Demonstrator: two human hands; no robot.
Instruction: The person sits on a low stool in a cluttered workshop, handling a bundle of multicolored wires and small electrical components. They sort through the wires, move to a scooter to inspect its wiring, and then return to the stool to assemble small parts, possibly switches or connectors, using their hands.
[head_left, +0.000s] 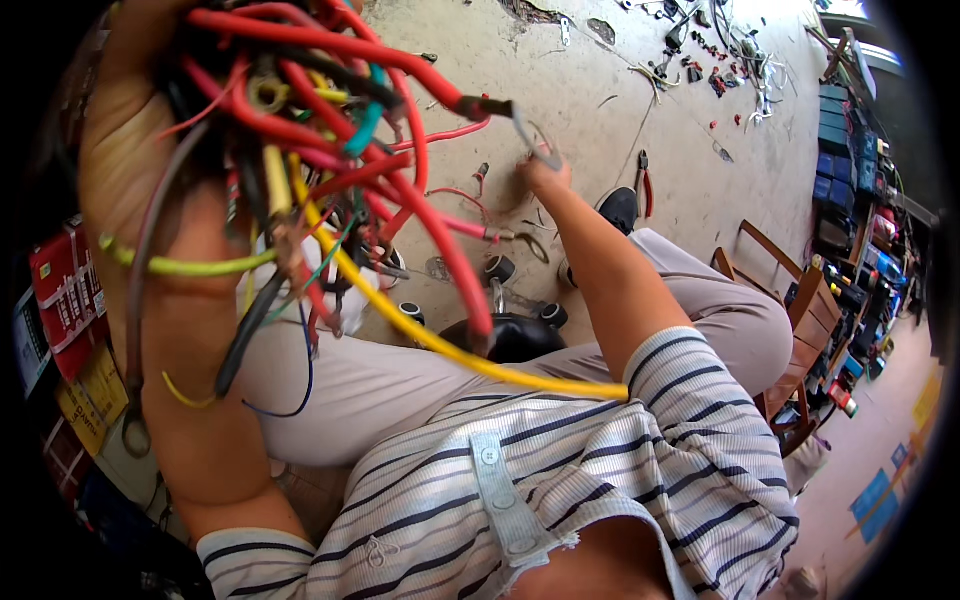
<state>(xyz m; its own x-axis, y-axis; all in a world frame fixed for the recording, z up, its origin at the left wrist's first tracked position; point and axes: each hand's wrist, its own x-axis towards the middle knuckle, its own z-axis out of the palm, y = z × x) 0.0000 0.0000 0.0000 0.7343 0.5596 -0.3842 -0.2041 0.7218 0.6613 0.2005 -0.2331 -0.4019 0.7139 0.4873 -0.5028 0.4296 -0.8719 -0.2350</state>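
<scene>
My left hand [132, 85] is raised close in at the upper left, closed around a thick bundle of electrical cables [345, 130]. Red strands dominate, mixed with black, green and yellow ones; some end in metal ring lugs. One long yellow wire [440, 352] droops from the bunch across my lap. My right hand [545, 178] reaches down toward the floor in front of me. A ring lug on a red cable covers part of its fingers, so its grip is hidden. To the right of that hand, red-handled pliers [646, 190] lie beside my dark shoe [620, 208].
Scattered wire scraps, tools and small red and black parts [715, 75] lie on the concrete floor [560, 90] at the far right. A wooden chair [800, 325] and crowded shelves [870, 250] stand at right. Red and yellow boxes [75, 285] are stacked left. A wheeled black stool [510, 342] is beneath me.
</scene>
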